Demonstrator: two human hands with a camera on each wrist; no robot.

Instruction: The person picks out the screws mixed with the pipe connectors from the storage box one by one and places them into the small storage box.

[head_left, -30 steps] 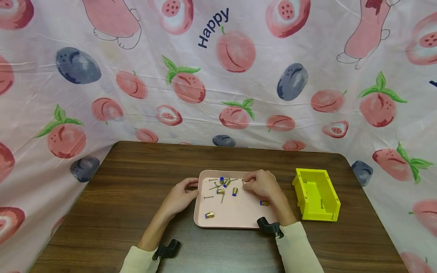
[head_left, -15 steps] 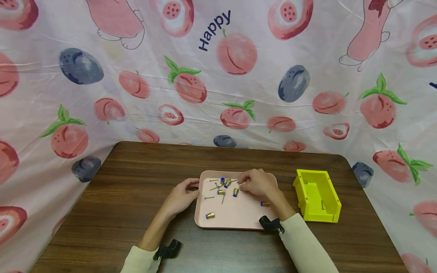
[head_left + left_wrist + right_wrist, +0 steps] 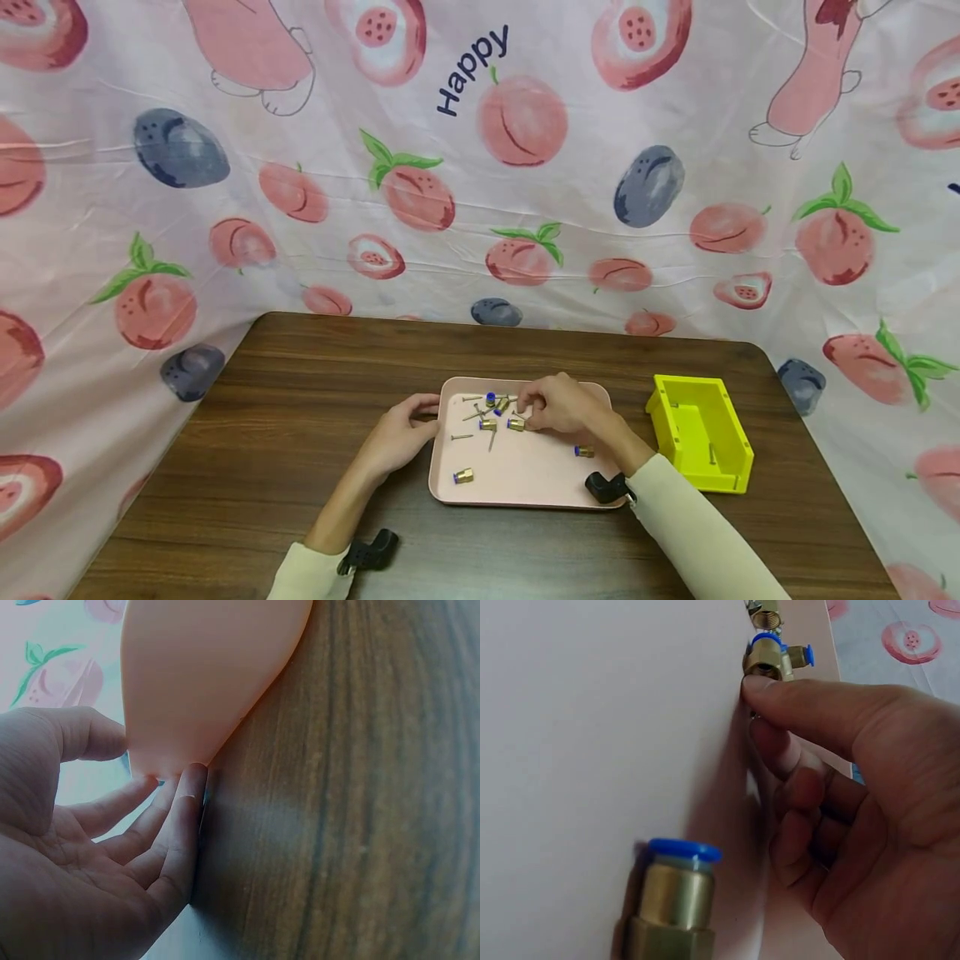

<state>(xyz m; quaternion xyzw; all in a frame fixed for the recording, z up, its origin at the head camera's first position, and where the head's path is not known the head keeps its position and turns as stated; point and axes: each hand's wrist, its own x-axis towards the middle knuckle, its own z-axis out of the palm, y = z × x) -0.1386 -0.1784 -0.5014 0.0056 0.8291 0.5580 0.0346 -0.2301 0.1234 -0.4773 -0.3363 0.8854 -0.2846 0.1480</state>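
Observation:
A pink tray (image 3: 525, 487) lies on the table, holding several brass push-in fittings with blue rings and several small screws. My left hand (image 3: 396, 437) rests against the tray's left side; in the left wrist view its thumb (image 3: 90, 735) touches the rim and the fingertips the outer wall. Over the tray's back right part, my right hand (image 3: 566, 404) pinches a small screw (image 3: 518, 415) between thumb and index finger, mostly hidden by them. Its thumb is against a fitting (image 3: 765, 656). Another fitting (image 3: 676, 900) lies closer to the right wrist camera.
A yellow bin (image 3: 712, 482) stands right of the tray, with a few screws inside, one plainly seen screw (image 3: 712, 454) among them. A fitting (image 3: 463, 476) lies at the tray's front left. Behind the wooden table (image 3: 337, 350) hangs a fruit-print cloth (image 3: 315, 250).
My right hand has moved left and slightly nearer across the tray, the screw shifting with it. The fitting beside its thumb has turned sideways. My left hand stays at the tray's side.

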